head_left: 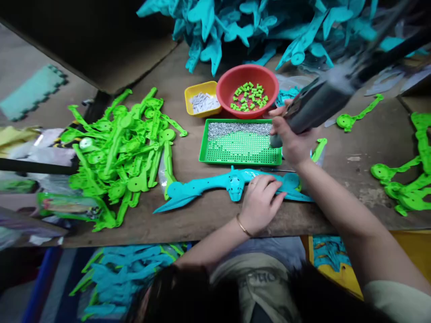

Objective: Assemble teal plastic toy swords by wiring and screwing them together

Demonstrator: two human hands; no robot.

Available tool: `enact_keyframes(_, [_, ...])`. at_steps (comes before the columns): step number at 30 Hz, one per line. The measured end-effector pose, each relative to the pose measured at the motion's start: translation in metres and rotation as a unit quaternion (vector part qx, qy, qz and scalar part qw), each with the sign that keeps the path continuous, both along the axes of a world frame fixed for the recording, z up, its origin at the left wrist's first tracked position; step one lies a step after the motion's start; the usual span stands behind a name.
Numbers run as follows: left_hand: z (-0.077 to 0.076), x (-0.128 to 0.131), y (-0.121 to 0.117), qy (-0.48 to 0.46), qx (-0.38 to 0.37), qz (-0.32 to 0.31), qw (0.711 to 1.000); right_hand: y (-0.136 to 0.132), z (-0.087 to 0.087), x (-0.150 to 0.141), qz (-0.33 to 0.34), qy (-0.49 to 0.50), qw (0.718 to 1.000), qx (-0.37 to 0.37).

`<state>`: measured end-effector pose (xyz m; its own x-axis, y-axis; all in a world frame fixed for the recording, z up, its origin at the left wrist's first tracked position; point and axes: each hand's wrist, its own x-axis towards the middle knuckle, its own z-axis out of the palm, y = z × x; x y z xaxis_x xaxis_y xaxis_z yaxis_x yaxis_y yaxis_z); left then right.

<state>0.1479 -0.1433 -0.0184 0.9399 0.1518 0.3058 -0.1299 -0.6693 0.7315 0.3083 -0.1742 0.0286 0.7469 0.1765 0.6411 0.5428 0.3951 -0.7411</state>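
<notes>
Head view, the only one: 2 bare hands work at a brown table (pixel 202 222). A blue plastic piece (pixel 235 186) lies crosswise near the table's front edge. The left hand (pixel 261 202), with a bracelet at its wrist, rests on this piece right of its centre, fingers bent; whether they grip it, I cannot tell. The right hand (pixel 292 143) has its fingers closed around a dark power screwdriver (pixel 313 105), whose tip points down at the right end of a green tray (pixel 240 162). Small silvery bits lie along the tray's far side. Behind it stand 1 yellow dish (pixel 202 113) and 1 red bowl (pixel 247 74) holding small green pieces. Green plastic parts (pixel 124 152) are heaped at left.
</notes>
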Motion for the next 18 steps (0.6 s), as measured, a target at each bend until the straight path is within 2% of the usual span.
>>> enact_keyframes(2, [-0.007, 0.009, -0.002, -0.011, 0.096, -0.037, 0.995, -0.024, 0.016, -0.012, 0.015, -0.001, 1.0, 0.019])
enact_keyframes(4, [-0.013, 0.018, -0.007, -0.002, 0.149, -0.061, 0.987, -0.053, 0.024, -0.027, 0.004, 0.013, 1.0, 0.008])
enact_keyframes(6, [-0.018, 0.024, -0.012, 0.014, 0.185, -0.064, 0.981, -0.081, 0.021, -0.044, -0.016, 0.032, 0.999, -0.02])
enact_keyframes(9, [-0.021, 0.027, -0.017, 0.03, 0.227, -0.054, 0.972, -0.11, 0.005, -0.06, -0.049, 0.024, 0.997, -0.056])
enact_keyframes(12, [-0.023, 0.027, -0.017, 0.032, 0.249, -0.043, 0.967, -0.12, -0.01, -0.062, -0.074, -0.004, 0.994, -0.078])
enact_keyframes(18, [-0.027, 0.029, -0.014, 0.01, 0.26, -0.04, 0.965, -0.116, -0.028, -0.052, -0.037, 0.019, 0.992, -0.117])
